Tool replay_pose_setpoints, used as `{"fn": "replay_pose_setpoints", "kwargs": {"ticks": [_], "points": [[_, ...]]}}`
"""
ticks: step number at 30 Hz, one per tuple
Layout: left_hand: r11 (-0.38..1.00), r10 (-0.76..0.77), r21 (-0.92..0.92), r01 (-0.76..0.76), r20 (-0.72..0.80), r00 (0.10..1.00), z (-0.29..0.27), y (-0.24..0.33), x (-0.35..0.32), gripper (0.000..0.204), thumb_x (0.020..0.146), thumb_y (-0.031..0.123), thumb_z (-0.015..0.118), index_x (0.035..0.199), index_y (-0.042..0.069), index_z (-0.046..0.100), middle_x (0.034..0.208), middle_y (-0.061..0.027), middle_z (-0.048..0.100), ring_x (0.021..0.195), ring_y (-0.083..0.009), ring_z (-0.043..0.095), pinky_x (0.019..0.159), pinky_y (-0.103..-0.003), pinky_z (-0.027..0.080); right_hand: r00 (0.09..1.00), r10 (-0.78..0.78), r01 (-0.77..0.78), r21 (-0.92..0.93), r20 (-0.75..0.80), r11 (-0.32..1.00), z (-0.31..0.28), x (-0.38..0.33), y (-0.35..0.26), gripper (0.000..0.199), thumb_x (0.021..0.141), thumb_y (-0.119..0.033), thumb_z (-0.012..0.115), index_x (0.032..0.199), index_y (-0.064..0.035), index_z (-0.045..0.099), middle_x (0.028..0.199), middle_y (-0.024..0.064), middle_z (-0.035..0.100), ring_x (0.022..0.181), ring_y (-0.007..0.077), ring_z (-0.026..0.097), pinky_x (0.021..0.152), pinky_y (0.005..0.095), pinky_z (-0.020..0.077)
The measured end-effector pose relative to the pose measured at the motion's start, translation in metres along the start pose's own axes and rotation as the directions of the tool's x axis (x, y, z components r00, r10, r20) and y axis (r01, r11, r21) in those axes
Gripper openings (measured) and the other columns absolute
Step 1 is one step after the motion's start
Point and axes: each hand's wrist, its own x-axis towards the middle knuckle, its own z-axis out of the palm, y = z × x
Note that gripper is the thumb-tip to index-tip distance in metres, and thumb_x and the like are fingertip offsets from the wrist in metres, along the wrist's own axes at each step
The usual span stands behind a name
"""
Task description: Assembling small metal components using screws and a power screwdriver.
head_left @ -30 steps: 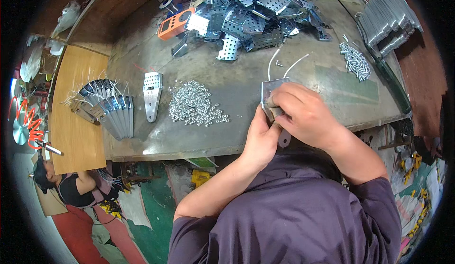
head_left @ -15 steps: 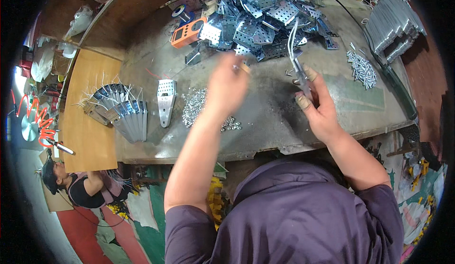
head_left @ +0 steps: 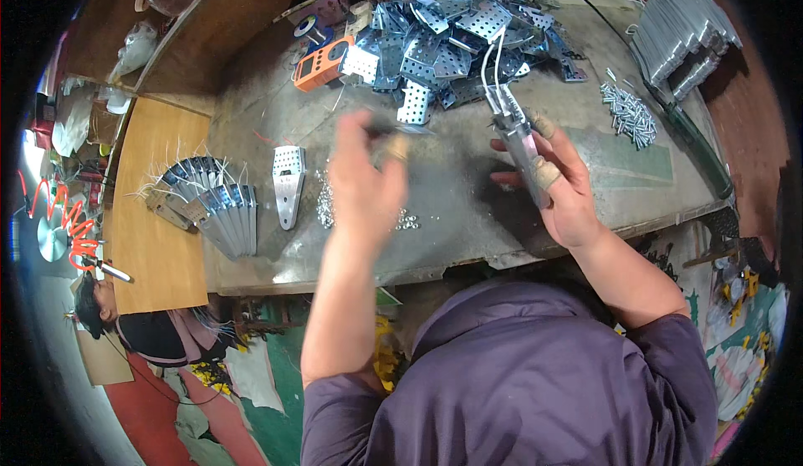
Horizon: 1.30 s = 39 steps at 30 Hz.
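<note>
"Where's the wired metal strip (head_left: 527, 156)?"

"Above the desk (head_left: 456, 215), in the right hand (head_left: 566, 183), fingers wrapped round it, long axis pointing away and leaning left toward the heaped perforated plates (head_left: 443, 43)"

"And the left hand (head_left: 368, 186)?"

"Apart from the strip, on its left, so the right is nearer; those fingers blur, I can't tell if they hold anything"

"Any change?"

"The left is farther left than half a second ago, the gap wider"
</note>
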Motion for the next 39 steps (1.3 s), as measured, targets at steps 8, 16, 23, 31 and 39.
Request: {"fn": "replay_pose_setpoints", "kwargs": {"ticks": [8,16,23,31,39], "points": [[0.536,-0.201,-0.821,0.198,0.103,0.974,0.044,0.024,-0.044,0.037,0.084,-0.003,0.058,0.114,0.002,0.037,0.105,-0.0082,0.052,0.097,-0.0143,0.052,0.087,-0.028,0.041,0.996,0.088,-0.081,0.249,-0.015,0.965,0.038,-0.013,-0.017,0.049,0.094,-0.002,0.033,0.142,-0.0040,0.021,0.138,0.0145,0.038,0.124,0.0271,0.043,0.102,0.0398,0.0369],[0.466,-0.291,-0.854,0.233,0.101,0.951,0.059,0.024,-0.050,0.036,0.086,-0.005,0.051,0.116,0.005,0.033,0.107,-0.0093,0.050,0.099,-0.0165,0.052,0.085,-0.031,0.046,0.990,0.127,-0.098,0.374,-0.056,0.922,0.047,-0.016,-0.037,0.047,0.096,-0.010,0.031,0.142,-0.0072,0.020,0.138,0.0148,0.037,0.123,0.0313,0.043,0.097,0.0463,0.0421],[0.478,-0.371,-0.844,0.242,0.056,0.927,0.050,0.023,-0.044,0.029,0.085,-0.005,0.048,0.109,0.006,0.037,0.100,-0.0105,0.054,0.087,-0.0176,0.059,0.074,-0.028,0.049,0.987,0.135,-0.096,0.351,-0.088,0.931,0.042,-0.017,-0.049,0.050,0.096,-0.015,0.037,0.142,-0.0071,0.021,0.137,0.0147,0.039,0.122,0.0316,0.044,0.093,0.0503,0.0451],[0.573,-0.113,-0.818,0.053,-0.015,0.994,0.066,0.031,-0.064,0.046,0.087,0.000,0.053,0.126,0.004,0.028,0.118,-0.0131,0.043,0.107,-0.0187,0.047,0.094,-0.033,0.038,0.996,0.051,-0.026,0.287,-0.079,0.958,0.034,-0.030,-0.017,0.048,0.093,-0.005,0.046,0.138,0.0014,0.030,0.133,0.0133,0.044,0.123,0.0208,0.043,0.104,0.0351,0.0346],[0.111,-0.219,-0.935,0.336,0.307,0.926,0.054,0.039,-0.064,0.070,0.082,0.025,0.066,0.136,0.009,0.025,0.128,-0.0123,0.044,0.119,-0.0235,0.044,0.102,-0.038,0.032,0.995,-0.042,0.047,-0.054,0.092,0.997,0.026,-0.032,-0.020,0.046,0.093,-0.006,0.048,0.136,0.0027,0.034,0.136,0.0121,0.041,0.125,0.0188,0.040,0.102,0.0312,0.0336]]}}
